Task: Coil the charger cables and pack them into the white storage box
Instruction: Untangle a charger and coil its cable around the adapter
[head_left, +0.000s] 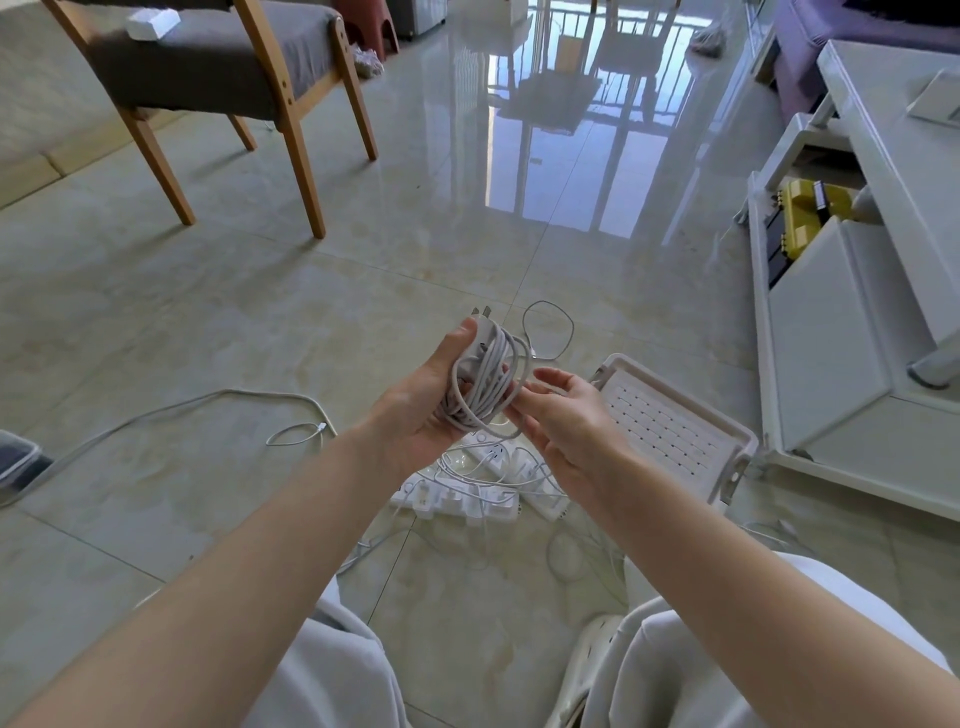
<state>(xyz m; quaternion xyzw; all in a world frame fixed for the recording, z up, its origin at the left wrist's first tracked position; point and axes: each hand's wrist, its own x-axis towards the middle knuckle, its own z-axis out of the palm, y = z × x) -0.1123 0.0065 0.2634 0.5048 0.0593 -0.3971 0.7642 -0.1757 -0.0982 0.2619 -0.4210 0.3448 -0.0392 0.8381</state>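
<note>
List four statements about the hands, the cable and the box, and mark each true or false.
1. The left hand holds a coiled white cable bundle. True.
2. The right hand rests on the floor. False: it is raised, fingertips at the bundle.
3. The white storage box already holds coiled cables. False: no cable shows inside it.
4. Power strips lie on the floor beneath the hands. True.

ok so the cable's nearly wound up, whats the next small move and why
Probably wind the last slack loop round the coiled cable and tuck it in. The left hand grips the bundle, the right hand pinches a strand beside it, and that loop hangs loose below, so it could unravel in the white storage box.
</note>
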